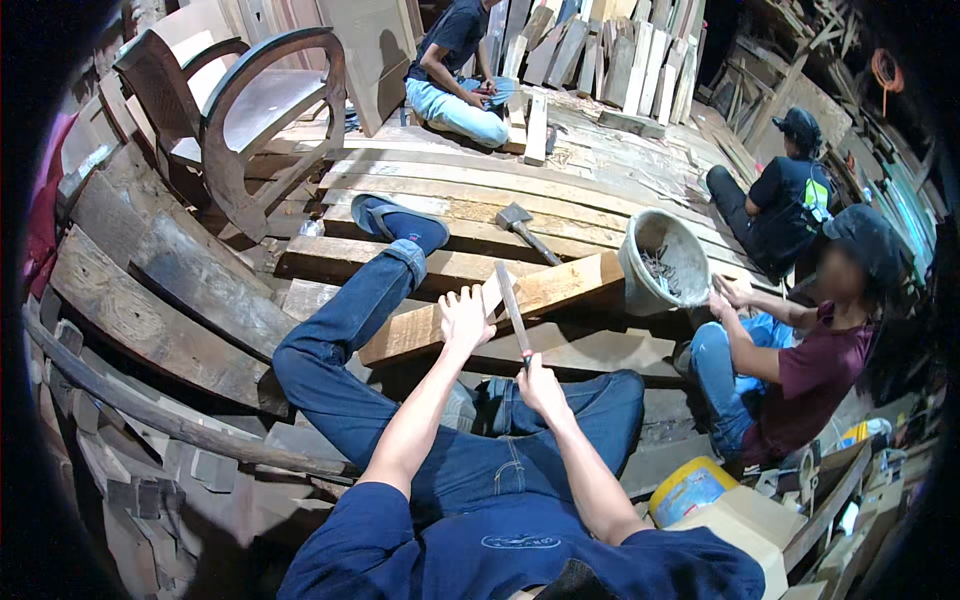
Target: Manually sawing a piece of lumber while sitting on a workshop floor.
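Observation:
My left hand (463, 318) grips a short pale wood piece (493, 294) over a thick timber beam (585, 280) lying crosswise in front of my bent legs. My right hand (535, 385) holds the dark handle of a long flat metal tool (512, 312), perhaps a file or blade, angled up against the piece's right side. Beyond them a hammer (515, 220) rests on the planks, head toward the upper left. Right of the beam is a pale bucket (636, 270) with small metal pieces inside.
A co-worker (800, 370) sits close right, hands by the bucket; two more people (790, 200), (450, 80) sit farther off. A carved chair (225, 125) stands upper left. Stacked boards (150, 300) line the left; a yellow container (680, 490) and cardboard (740, 530) lie lower right.

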A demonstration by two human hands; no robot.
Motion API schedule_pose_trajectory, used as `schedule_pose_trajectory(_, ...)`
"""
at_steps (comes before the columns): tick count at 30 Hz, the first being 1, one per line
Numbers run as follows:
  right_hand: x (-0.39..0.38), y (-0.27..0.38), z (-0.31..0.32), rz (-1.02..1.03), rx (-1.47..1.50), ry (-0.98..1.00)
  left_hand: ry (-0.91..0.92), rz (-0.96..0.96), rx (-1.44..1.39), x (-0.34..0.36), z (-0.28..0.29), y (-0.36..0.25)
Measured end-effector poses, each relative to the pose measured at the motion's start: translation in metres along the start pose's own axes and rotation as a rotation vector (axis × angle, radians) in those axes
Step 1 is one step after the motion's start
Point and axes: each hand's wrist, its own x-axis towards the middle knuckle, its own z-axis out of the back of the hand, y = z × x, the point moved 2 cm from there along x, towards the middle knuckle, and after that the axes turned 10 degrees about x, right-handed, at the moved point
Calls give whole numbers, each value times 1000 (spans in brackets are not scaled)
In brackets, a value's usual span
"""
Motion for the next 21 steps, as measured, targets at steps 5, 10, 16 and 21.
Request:
schedule_pose_trajectory(5,60,15,10,104,-36,-69,-1,-36,-30,2,2,-4)
schedule_pose_trajectory(10,101,19,11,115,-20,-73,-41,-25,-16,3,-3,-10)
schedule_pose_trajectory(16,21,-4,-13,61,35,-15,1,-1,16,3,1,2)
schedule_pose_trajectory(21,57,-3,-3,132,34,-80,-47,-50,-6,4,2,-8)
